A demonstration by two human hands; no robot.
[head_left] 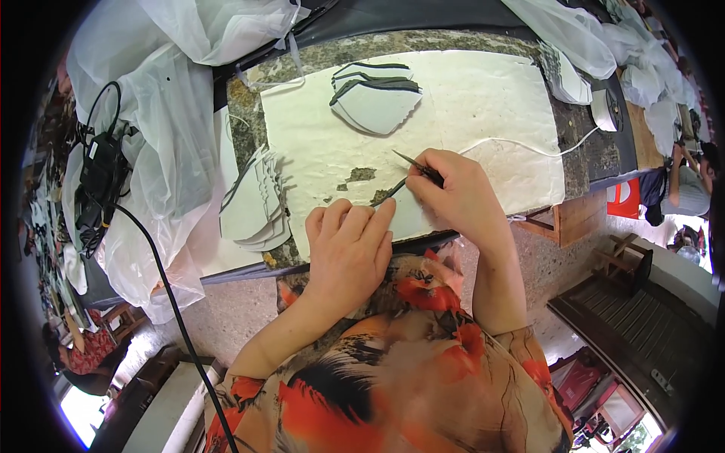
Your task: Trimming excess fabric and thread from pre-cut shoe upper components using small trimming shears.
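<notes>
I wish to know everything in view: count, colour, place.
Sheet: one, off-white, centre
Stacked pieces: many, pale grey, on and beside sheet
Near piece: one, pale, sheet's near edge
Pointed tool: one, dark, in right hand
Cord: one, white, sheet's right side
Cable, adapter: one each, black, left
Plastic bags: several, whitish, left and far right
Co-workers: at least two, red, grey clothing, background
Background clutter: too blurred to count
Garment: one, orange-red and black, lower centre
Left hand: one, bare, at near piece
Right hand: one, bare, at tool

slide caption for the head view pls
Left hand on a pale, dark-edged piece over a worn off-white sheet; right hand holding a slim dark pointed tool.
</notes>
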